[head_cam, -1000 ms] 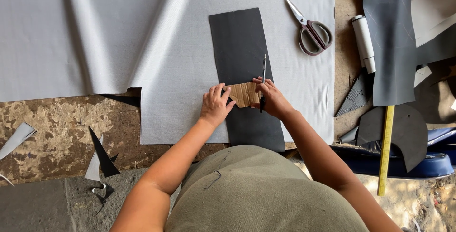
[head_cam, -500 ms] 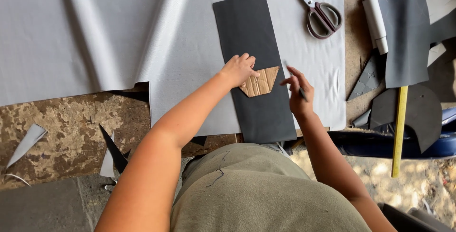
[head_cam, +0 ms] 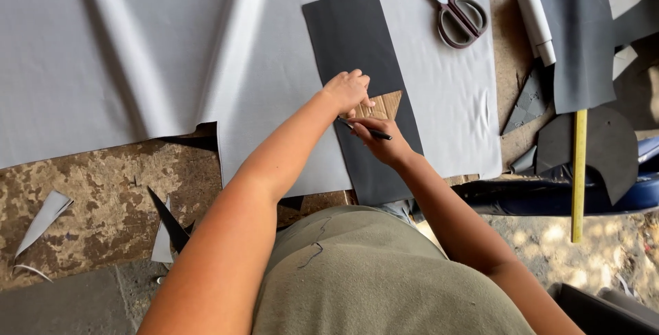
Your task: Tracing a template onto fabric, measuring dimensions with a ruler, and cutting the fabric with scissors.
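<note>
Your left hand (head_cam: 349,91) has shifted up, fingers pressing the cardboard template (head_cam: 382,105) flat; your right hand (head_cam: 381,141) now pinches the pen (head_cam: 364,129) along its lower edge

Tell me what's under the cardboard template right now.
The cardboard template lies on the dark strip, which rests on grey sheet. The left hand covers the template's left part; the right hand holds a pen beside it.
</note>
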